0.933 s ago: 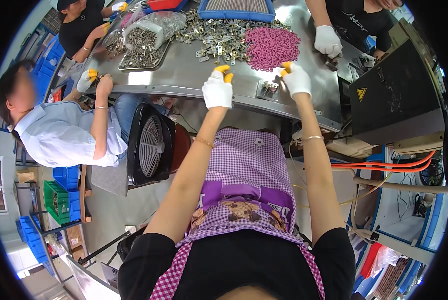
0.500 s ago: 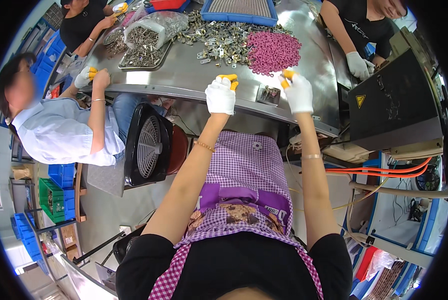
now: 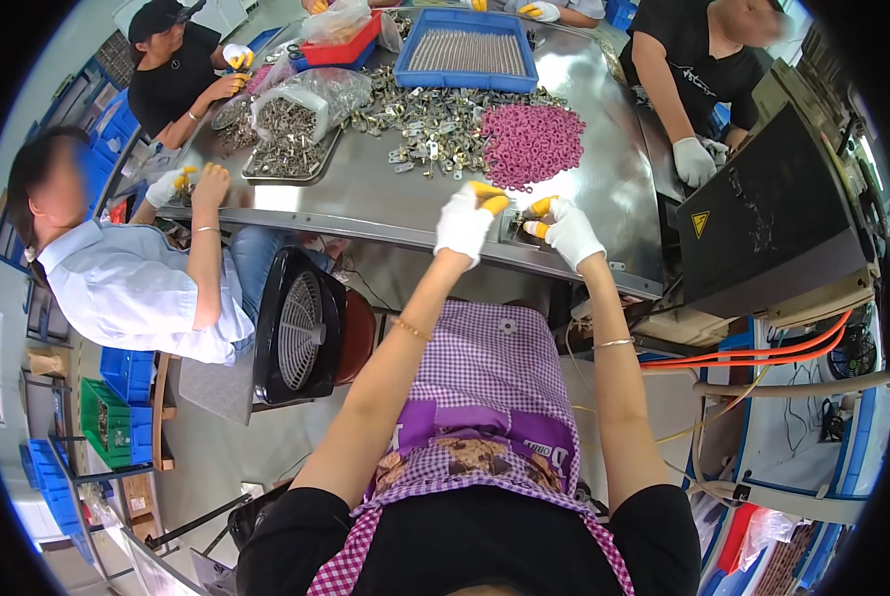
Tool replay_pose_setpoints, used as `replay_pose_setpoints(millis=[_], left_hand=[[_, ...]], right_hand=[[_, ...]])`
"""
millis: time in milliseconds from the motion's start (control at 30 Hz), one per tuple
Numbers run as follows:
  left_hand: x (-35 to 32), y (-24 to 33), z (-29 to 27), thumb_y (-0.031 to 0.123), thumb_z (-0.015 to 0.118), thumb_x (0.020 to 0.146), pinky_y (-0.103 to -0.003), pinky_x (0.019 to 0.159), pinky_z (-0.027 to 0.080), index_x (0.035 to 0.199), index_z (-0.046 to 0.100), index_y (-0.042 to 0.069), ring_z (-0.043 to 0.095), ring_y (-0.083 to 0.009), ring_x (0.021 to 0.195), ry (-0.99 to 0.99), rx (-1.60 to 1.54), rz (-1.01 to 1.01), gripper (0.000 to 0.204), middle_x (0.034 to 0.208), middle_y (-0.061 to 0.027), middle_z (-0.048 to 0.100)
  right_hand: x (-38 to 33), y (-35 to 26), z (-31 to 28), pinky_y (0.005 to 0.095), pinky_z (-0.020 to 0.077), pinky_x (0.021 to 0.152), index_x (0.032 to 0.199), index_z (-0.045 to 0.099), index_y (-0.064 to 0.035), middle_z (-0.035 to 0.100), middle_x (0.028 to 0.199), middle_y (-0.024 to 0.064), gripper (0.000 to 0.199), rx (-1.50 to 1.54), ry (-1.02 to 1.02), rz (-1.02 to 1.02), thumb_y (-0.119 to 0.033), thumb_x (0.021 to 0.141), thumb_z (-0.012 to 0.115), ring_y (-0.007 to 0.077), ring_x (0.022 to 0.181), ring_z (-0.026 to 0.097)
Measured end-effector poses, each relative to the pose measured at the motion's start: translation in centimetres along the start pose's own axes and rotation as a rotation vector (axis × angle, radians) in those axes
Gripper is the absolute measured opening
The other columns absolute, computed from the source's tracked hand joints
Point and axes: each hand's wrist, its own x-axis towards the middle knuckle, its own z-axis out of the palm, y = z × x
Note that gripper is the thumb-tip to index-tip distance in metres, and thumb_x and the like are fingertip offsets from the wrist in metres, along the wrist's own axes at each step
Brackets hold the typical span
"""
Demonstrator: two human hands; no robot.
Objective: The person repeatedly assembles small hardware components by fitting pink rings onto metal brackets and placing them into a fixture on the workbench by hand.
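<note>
Both arms are stretched forward to the near edge of a steel worktable (image 3: 385, 194). The left hand (image 3: 465, 221), in a white glove with yellow fingertips, is held just above the table edge with its fingers curled together; whether anything is pinched in them cannot be told. The right hand (image 3: 564, 228), gloved the same way, is set just beside it, its yellow fingertips drawn together and pointed toward the left hand; what, if anything, is gripped there is too small to make out. Between and just behind the two hands a small metal fixture (image 3: 517, 226) is seen on the table edge. Right behind the hands a heap of pink rings (image 3: 529, 144) is spread on the steel, touching a scatter of small metal parts (image 3: 420, 124) to its left. Farther back a blue tray (image 3: 470, 50) filled with rows of metal pieces is placed, and to the left a metal tray (image 3: 288, 151) with a clear bag of parts on it. A black fan (image 3: 301, 328) is stood under the table on the left. A black machine housing (image 3: 773, 214) is seen at the right, where a co-worker's gloved hand (image 3: 693, 161) is rested at the table's edge.
</note>
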Motion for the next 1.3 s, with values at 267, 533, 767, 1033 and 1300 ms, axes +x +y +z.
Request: replay_pose_setpoints(millis=[267,533,767,1033,1300], left_hand=[[1.1,2.1,1.4,0.028,0.062,0.083,-0.036,0.074,0.050,0.096,0.067,0.007,0.064,-0.0275,0.082,-0.274,0.578,0.026,0.025,0.094,-0.0123,0.068],[0.8,0.8,1.9,0.033,0.059,0.083,-0.039,0.072,0.050,0.100,0.067,0.014,0.064,-0.0313,0.080,-0.125,1.119,0.415,0.026,0.094,-0.0126,0.065],[3.4,3.6,-7.1,0.045,0.056,0.085,-0.038,0.075,0.051,0.118,0.061,0.019,0.063,-0.0267,0.084,0.330,0.660,0.232,0.043,0.105,-0.0090,0.062],[5.9,-6.3,-16.1,0.047,0.045,0.094,-0.036,0.063,0.050,0.104,0.060,0.003,0.063,-0.0240,0.074,0.399,0.217,-0.177,0.048,0.089,-0.0144,0.063],[3.8,-4.3,-6.4,0.032,0.056,0.089,-0.037,0.067,0.049,0.107,0.060,0.008,0.062,-0.0241,0.077,0.067,0.074,-0.210,0.029,0.099,-0.0121,0.063]], right_hand=[[0.0,1.6,1.0,0.0270,0.0475,0.071,0.098,0.067,-0.0013,0.066,0.091,0.0090,0.026,0.051,0.100,0.080,-0.006,0.074,0.073,0.0198,0.075,0.059],[-2.5,-1.2,1.5,0.0315,0.0492,0.072,0.095,0.068,-0.0030,0.066,0.088,0.0104,0.029,-0.215,0.185,-0.123,-0.011,0.069,0.075,0.0241,0.075,0.061],[-2.4,0.8,-1.6,0.0337,0.0518,0.068,0.095,0.067,-0.0019,0.065,0.080,0.0106,0.035,-0.554,0.418,0.034,-0.017,0.066,0.079,0.0253,0.068,0.063],[3.8,6.3,-7.0,0.0369,0.0518,0.075,0.106,0.061,-0.0104,0.062,0.098,0.0102,0.036,-0.883,0.616,0.457,-0.035,0.081,0.068,0.0268,0.081,0.064],[4.2,6.5,-6.7,0.0376,0.0522,0.074,0.104,0.060,-0.0110,0.062,0.096,0.0096,0.035,-0.903,0.659,0.453,-0.036,0.081,0.068,0.0277,0.080,0.064]])
